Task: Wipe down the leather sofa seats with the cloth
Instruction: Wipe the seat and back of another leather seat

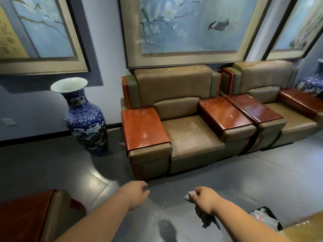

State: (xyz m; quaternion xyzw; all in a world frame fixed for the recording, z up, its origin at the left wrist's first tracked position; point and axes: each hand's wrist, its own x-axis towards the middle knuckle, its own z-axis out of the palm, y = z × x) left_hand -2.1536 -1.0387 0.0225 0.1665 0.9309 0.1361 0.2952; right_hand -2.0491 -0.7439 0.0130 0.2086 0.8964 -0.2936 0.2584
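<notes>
An olive leather sofa seat (190, 137) with pale smudges stands ahead against the wall, between two glossy red-brown wooden armrests. A second seat (295, 123) of the same kind stands to its right. My right hand (206, 198) grips a grey cloth (205, 218), which hangs below the fist above the floor. My left hand (138, 191) is held out in front of the sofa's left armrest (144, 126), fingers loosely curled, with nothing in it. Both hands are well short of the seats.
A tall blue-and-white vase (83, 117) stands on the floor left of the sofa; another vase (312, 82) is at the far right. A bin with a plastic liner (264, 219) sits at lower right. Another sofa's armrest (26, 215) is at lower left.
</notes>
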